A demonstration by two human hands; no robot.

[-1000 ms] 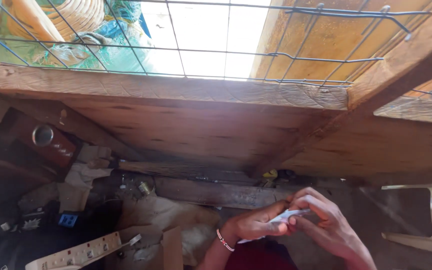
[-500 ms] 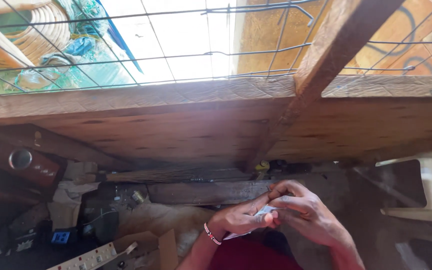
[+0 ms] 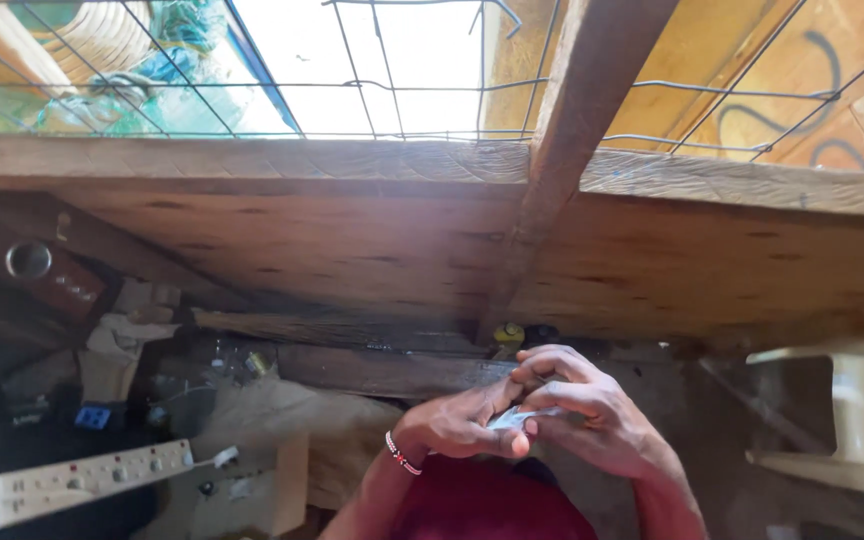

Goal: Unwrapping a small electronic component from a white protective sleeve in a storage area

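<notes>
Weathered timber fills the upper view as a person's two hands meet low in the frame over a dark red garment (image 3: 492, 505). The left hand (image 3: 462, 425), a beaded bracelet (image 3: 402, 455) at its wrist, and the right hand (image 3: 592, 420) together pinch a small pale, silvery packet (image 3: 517, 418), their fingers (image 3: 542, 365) curled narrowly around it. The packet sits between the fingertips, its long axis running roughly left to right, tilted slightly up toward the right; most of it is hidden by the fingers, so what it is cannot be told. Below the wooden plank wall (image 3: 352, 240) and its upright post (image 3: 572, 150), wire mesh (image 3: 402, 70) screens a bright opening. A white power strip (image 3: 87, 480) lies at the lower left on the cluttered bench (image 3: 252, 430), near a small blue block (image 3: 92, 417). A pale plastic chair (image 3: 842, 420) stands at the right, well apart from the hands. A yellow-capped item (image 3: 508, 335) rests just beyond the fingers, at the foot of the post.
</notes>
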